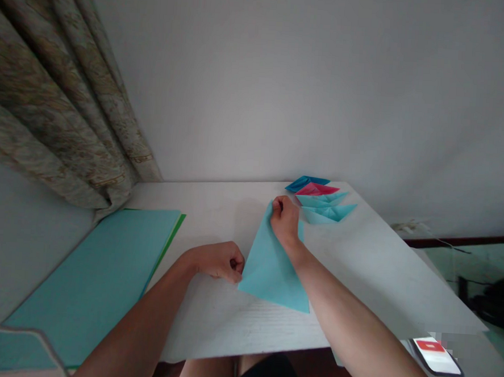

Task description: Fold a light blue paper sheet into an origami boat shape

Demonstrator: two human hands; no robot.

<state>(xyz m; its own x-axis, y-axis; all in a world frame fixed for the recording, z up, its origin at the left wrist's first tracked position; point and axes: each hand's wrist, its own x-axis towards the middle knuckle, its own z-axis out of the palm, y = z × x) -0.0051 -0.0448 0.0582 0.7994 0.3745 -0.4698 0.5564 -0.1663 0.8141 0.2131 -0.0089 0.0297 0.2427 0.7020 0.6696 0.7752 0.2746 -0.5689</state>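
Note:
A light-blue sheet of paper (274, 275) lies on the white table in front of me, its outline slanted and partly covered by my right arm. My left hand (224, 261) is closed, fingertips pinching the sheet's near-left corner. Higher up, my right hand (285, 218) grips the far edge of the same sheet with curled fingers. Just beyond the right hand stand several folded paper boats: light-blue ones (327, 214), a pink one (317, 189) and a dark-blue one (307, 183).
A stack of large coloured paper (97, 270), light blue on top with green beneath, covers the left of the white table (358, 269). A phone (436, 356) with a lit screen lies at the right. Patterned curtains (66, 86) hang at the left, beside the wall. A pale cord (25, 329) crosses the lower left.

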